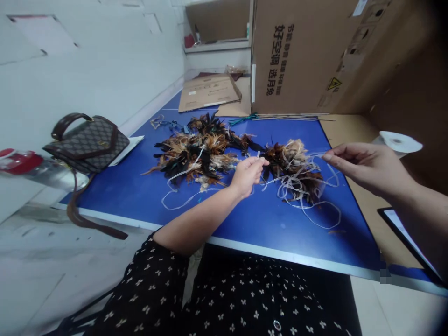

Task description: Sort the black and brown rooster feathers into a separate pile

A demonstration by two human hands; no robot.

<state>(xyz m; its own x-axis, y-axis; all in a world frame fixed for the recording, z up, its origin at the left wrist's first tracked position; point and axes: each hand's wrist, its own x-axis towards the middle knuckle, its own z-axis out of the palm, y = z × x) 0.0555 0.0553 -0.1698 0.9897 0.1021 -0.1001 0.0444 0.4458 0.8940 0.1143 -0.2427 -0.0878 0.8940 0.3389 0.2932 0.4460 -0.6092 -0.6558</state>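
My left hand [248, 176] is closed in a pinch near the middle of the blue table, with a short pale end of ribbon showing above the fingertips. To the right, raised over the table's edge, my right hand [373, 163] pinches a strand of thin translucent white ribbon [296, 186]. The ribbon runs in loose loops over a small bunch of brown and black feathers [276, 156] between my hands. Left of my left hand lies a larger pile of similar feathers [189, 149], with more ribbon trailing from it.
A brown patterned handbag [89, 144] stands at the left beside a red-capped bottle [21, 161]. Large cardboard [308, 60] rises at the back right. A white roll [399, 142] is behind my right hand. A dark-framed tablet-like object [409, 238] lies at the right edge.
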